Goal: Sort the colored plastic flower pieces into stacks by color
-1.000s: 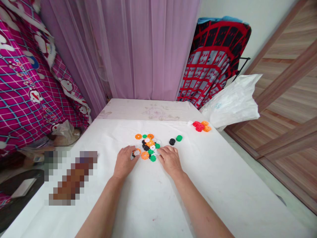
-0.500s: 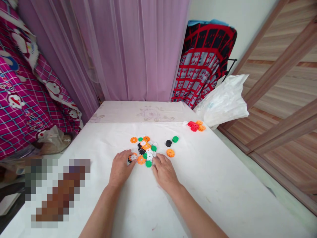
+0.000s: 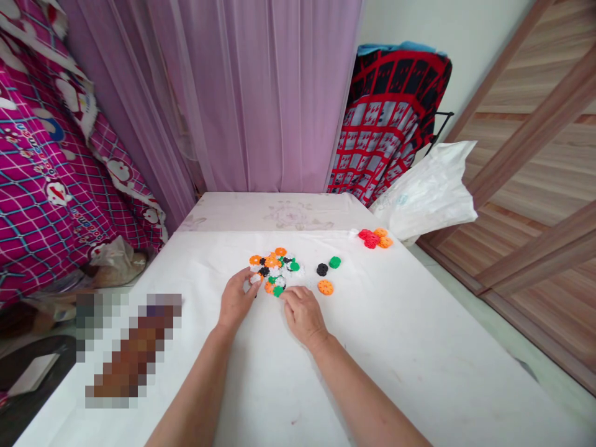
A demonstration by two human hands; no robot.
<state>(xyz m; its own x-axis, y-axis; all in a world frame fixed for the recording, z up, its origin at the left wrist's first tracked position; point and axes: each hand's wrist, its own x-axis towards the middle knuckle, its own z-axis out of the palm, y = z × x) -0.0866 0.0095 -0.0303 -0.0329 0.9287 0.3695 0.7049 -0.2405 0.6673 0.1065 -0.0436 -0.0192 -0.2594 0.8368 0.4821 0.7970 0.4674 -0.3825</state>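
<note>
Notched discs [image 3: 275, 272]: in the head view, orange, green, black and white pieces lie in a loose, flat heap around the center of the frame, with no clear long axis.
Left hand [image 3: 235, 299]: at the heap's lower-left edge, thumb and forefinger curve apart around a white-and-orange piece [image 3: 256, 279]; whether they pinch it cannot be told.
Right hand [image 3: 305, 313]: fingers bunch at the lower-right edge, tips at a green disc [image 3: 278, 291]; their grip is hidden.
Heap and hands: the heap lies just above both in the frame, and neither hand is clearly nearer.
Right of center: an orange disc [image 3: 325, 287], a black piece [image 3: 322, 270] and a green piece [image 3: 334, 262] sit apart.
Farther right: red pieces [image 3: 369, 238] touch orange ones [image 3: 385, 241] on the white cloth [image 3: 288, 385].
</note>
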